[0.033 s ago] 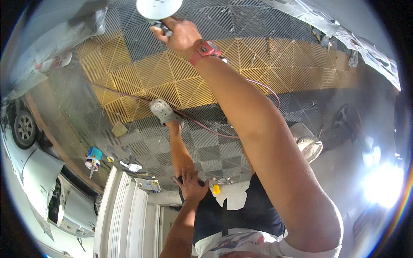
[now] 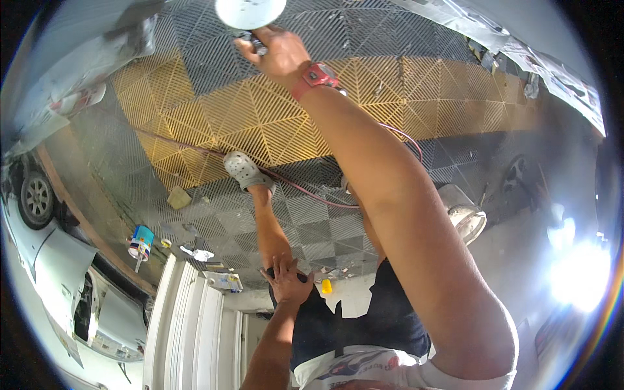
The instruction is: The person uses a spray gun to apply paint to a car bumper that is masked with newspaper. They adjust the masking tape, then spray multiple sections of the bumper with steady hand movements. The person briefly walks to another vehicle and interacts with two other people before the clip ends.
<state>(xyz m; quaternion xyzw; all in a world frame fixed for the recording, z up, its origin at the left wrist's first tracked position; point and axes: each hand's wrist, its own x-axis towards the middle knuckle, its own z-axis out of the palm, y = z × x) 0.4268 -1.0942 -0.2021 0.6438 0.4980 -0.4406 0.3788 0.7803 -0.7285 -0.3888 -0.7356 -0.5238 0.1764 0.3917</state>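
The person's right hand [image 2: 284, 57] reaches to the far side of the view, its fingers wrapped around the metal grip of a tool with a round white top [image 2: 251, 10], which is held above the dark floor tiles [image 2: 364, 32] and partly cut off by the upper edge. A red watch [image 2: 318, 76] circles that wrist. The left hand [image 2: 290, 282] holds nothing; it lies with fingers spread on the left leg, by the hem of the dark shorts [image 2: 354, 331]. Below, a band of yellow floor tiles [image 2: 260, 127] crosses the ribbed floor, and a pale clog [image 2: 242, 169] on the left foot stands at its near edge. A reddish hose [image 2: 305, 190] runs past the clog and behind the right arm; whether it joins the tool cannot be told. To the right are a whitish bucket [image 2: 469, 224], tipped over, and a glaring lamp [image 2: 580, 279]. At left, a blue and white can [image 2: 140, 243] sits near a car wheel [image 2: 37, 197].
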